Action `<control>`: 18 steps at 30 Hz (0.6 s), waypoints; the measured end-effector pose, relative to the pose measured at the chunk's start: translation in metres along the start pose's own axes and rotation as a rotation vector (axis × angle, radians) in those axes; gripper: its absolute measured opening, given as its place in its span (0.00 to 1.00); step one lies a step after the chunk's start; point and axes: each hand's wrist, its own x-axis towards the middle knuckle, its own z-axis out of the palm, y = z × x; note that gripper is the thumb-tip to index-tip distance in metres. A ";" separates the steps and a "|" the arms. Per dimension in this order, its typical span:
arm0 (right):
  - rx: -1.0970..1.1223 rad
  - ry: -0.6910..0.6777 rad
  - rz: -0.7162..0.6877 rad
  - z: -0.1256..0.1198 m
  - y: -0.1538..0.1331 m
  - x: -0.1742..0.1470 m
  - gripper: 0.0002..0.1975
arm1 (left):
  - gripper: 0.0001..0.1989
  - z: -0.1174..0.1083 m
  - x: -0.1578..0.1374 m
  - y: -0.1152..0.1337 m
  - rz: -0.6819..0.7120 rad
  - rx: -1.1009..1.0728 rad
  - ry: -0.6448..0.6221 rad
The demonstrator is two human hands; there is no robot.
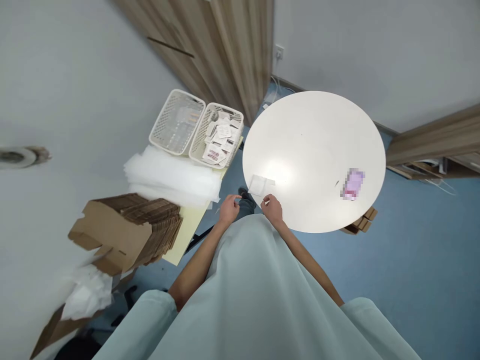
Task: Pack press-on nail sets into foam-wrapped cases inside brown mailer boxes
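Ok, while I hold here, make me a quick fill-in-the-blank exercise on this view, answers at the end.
1. Of the left hand and the right hand, the ____ hand is nearer the packet.
2. The packet lies on a table whose top is coloured ____.
3. The baskets number ____.
4. The stacked boxes are coloured ____.

Missing words: right; white; two; brown.

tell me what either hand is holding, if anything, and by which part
Nothing shows in the left hand. The right hand is curled beside the white packet; whether it pinches an edge cannot be told.
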 end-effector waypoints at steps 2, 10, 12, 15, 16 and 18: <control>0.009 -0.063 -0.051 0.006 -0.005 -0.008 0.02 | 0.20 -0.008 -0.025 -0.011 -0.039 -0.073 0.089; -0.093 -0.226 -0.268 0.028 -0.037 -0.024 0.03 | 0.17 -0.046 -0.112 -0.064 -0.276 -0.265 0.423; -0.110 -0.223 -0.291 0.033 -0.047 -0.027 0.02 | 0.18 -0.063 -0.127 -0.087 -0.314 -0.252 0.493; -0.103 -0.191 -0.327 0.043 -0.062 -0.034 0.03 | 0.19 -0.097 -0.146 -0.137 -0.353 -0.186 0.611; -0.094 -0.177 -0.342 0.047 -0.067 -0.038 0.03 | 0.19 -0.109 -0.151 -0.156 -0.391 -0.156 0.641; -0.079 -0.144 -0.360 0.057 -0.079 -0.046 0.04 | 0.19 -0.134 -0.160 -0.199 -0.453 -0.131 0.627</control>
